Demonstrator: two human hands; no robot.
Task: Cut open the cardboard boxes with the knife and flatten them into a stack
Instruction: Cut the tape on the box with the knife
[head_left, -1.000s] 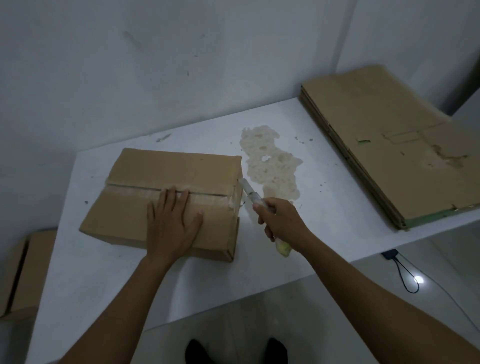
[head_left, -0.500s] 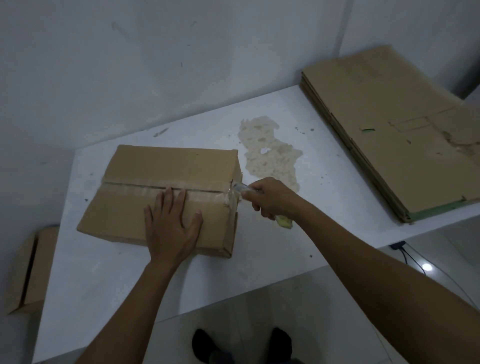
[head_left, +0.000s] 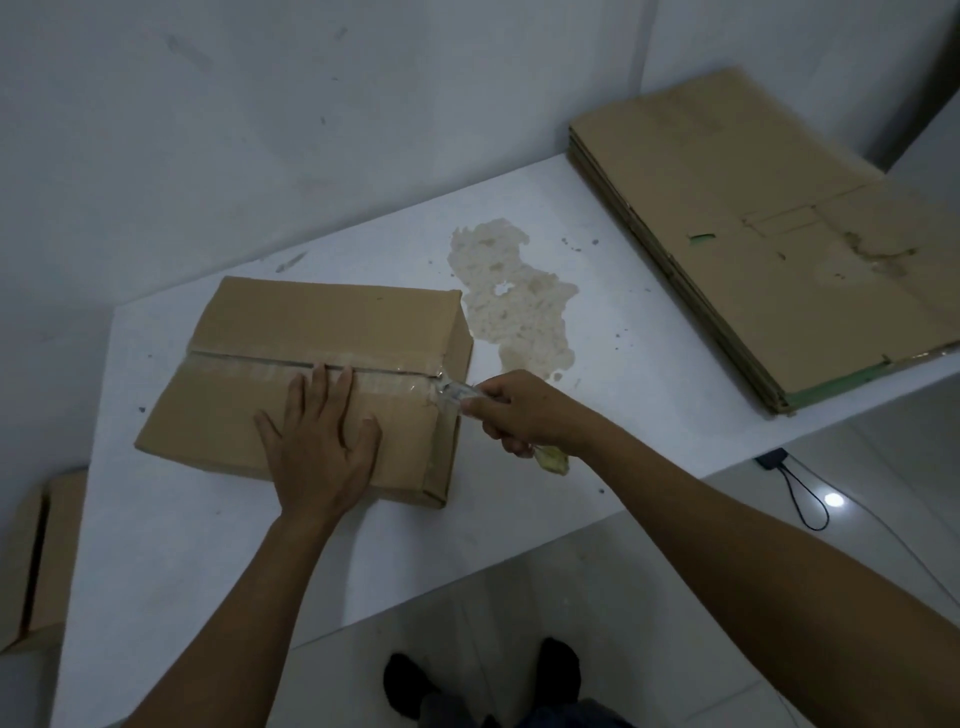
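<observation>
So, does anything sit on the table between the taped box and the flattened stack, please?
Nothing solid: between box and stack the table bears only a flat stain, plus the right hand holding the knife.

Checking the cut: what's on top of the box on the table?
Clear tape lengthwise, the left hand pressing flat, the knife tip at the right end. What's inside is covered.

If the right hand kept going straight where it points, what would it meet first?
Likely the cardboard box: the knife in the right hand seems to touch its taped seam. Farther along that line lies the left hand.
</observation>
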